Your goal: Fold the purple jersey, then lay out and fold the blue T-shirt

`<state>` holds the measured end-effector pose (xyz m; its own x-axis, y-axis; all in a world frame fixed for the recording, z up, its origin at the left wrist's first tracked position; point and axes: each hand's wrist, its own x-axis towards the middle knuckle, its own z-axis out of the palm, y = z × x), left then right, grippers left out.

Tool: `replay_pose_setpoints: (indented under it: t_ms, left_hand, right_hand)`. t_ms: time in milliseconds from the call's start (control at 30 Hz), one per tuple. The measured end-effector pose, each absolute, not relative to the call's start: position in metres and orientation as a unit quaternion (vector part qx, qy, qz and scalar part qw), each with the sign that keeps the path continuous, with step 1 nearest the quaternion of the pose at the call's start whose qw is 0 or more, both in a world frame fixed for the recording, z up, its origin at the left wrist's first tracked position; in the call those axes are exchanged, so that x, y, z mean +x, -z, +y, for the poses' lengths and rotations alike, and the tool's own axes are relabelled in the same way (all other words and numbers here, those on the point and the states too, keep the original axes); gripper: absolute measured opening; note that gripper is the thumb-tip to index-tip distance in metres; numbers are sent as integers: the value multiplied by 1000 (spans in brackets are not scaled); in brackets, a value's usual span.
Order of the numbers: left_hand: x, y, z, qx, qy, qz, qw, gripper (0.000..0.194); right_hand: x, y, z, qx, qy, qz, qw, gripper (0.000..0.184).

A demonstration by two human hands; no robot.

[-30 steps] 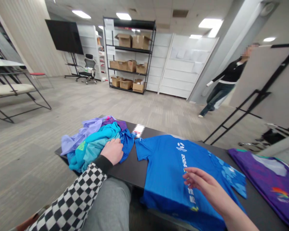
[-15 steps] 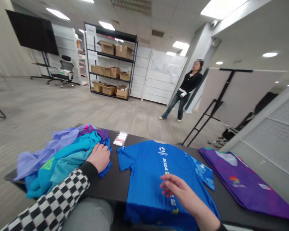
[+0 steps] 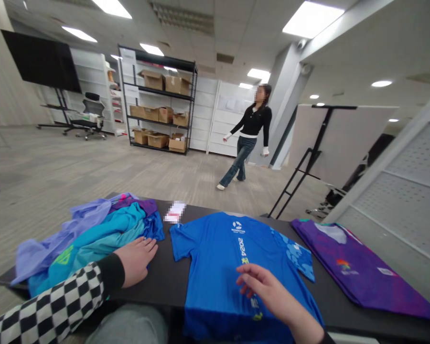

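Observation:
A blue T-shirt [image 3: 215, 267] with "2024" printed down its middle lies spread on the dark table [image 3: 148, 296], its lower end reaching the near edge. Over its lower middle is my right hand [image 3: 263, 289], fingers loosely bent and apart, with nothing in it. My left hand [image 3: 136, 260] rests palm down at the near right side of a heap of clothes, fingers stretched out. In that heap are a teal garment [image 3: 103, 236], a lavender garment [image 3: 57, 241] and some purple and blue cloth. At the right lies a folded purple shirt [image 3: 365, 267].
A small white and red card [image 3: 175, 211] sits near the table's far edge. Beyond it a person [image 3: 252, 126] in a black top walks across the carpet. Farther back are a shelf rack [image 3: 159, 95] with cardboard boxes, an office chair [image 3: 91, 112] and a black stand [image 3: 304, 157].
My left hand has slid toward me and down off the heap's blue cloth, its fingers flattening out. My right hand has barely moved. The person has stepped left and nearer.

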<state>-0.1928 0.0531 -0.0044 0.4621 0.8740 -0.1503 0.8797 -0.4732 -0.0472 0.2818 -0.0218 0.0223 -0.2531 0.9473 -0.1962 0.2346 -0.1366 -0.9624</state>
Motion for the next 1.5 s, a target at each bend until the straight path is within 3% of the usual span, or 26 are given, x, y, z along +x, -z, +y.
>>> replay_pose_setpoints:
  t_ms: [133, 367, 533, 767, 900, 1067, 1300, 1500]
  left_hand:
    - [-185, 2, 42, 857, 20, 514, -39, 56]
    - [-172, -9, 36, 844, 26, 534, -47, 72]
    - [-118, -36, 53, 859, -57, 508, 5, 56]
    - [-53, -21, 73, 776, -69, 624, 63, 35]
    - [-70, -2, 57, 777, -85, 620, 73, 48]
    - [-92, -1, 56, 749, -121, 649, 58, 36]
    - [-106, -1, 93, 684, -140, 715, 21, 35]
    - [-113, 5, 112, 669, -203, 712, 66, 13]
  right_hand:
    - [283, -23, -24, -519, -542, -578, 320, 72]
    - [289, -29, -23, -523, -521, -596, 315, 72]
    - [286, -36, -12, -524, -488, -625, 311, 62]
    - [267, -41, 63, -552, -224, -757, 268, 38]
    - [267, -18, 102, -568, -100, -792, 201, 44]
    - [278, 23, 115, -590, -31, -799, 110, 47]
    - [284, 43, 103, -589, 11, -793, 155, 48]
    - [285, 48, 104, -580, 17, -793, 183, 48]
